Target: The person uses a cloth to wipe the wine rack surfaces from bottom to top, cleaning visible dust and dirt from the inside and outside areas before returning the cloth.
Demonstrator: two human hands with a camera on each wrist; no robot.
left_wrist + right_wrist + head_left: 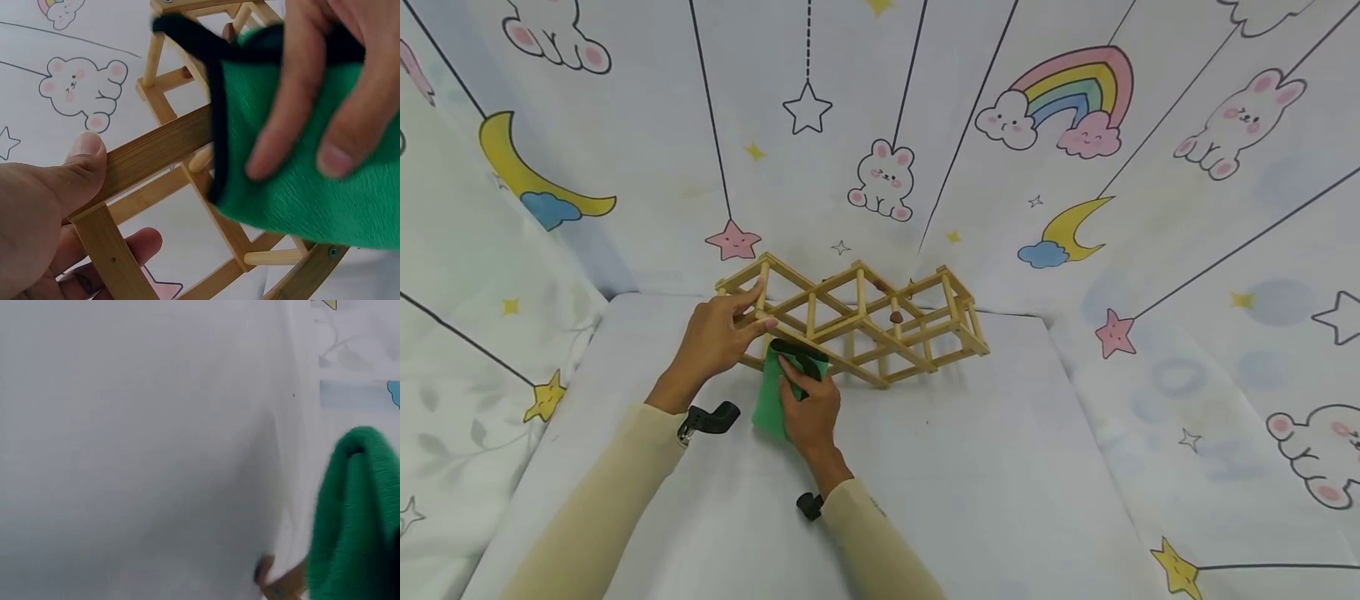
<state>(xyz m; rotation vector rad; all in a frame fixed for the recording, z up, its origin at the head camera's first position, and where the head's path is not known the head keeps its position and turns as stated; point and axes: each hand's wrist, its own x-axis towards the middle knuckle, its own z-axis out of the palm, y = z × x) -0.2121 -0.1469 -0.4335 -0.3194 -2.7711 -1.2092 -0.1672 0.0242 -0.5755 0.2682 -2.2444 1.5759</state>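
A wooden lattice rack [860,323] of crossed slats and round rods stands at the back of the white surface. At its left end my left hand [718,329] grips the frame; in the left wrist view the thumb of the left hand [50,206] lies along a slat, with fingers beneath. My right hand [811,412] holds a green cloth with black edging [769,400] against a lower front slat. Seen closer, the fingers of the right hand [300,94] lie over the green cloth [269,206]. The right wrist view shows a fold of the cloth [350,519], but not the hand.
The rack rests on a white-covered table [985,483]. Behind it rises a white cloth backdrop [655,167] printed with bunnies, stars and moons, which also covers both sides. A small brown knob [896,317] sits on the rack's front.
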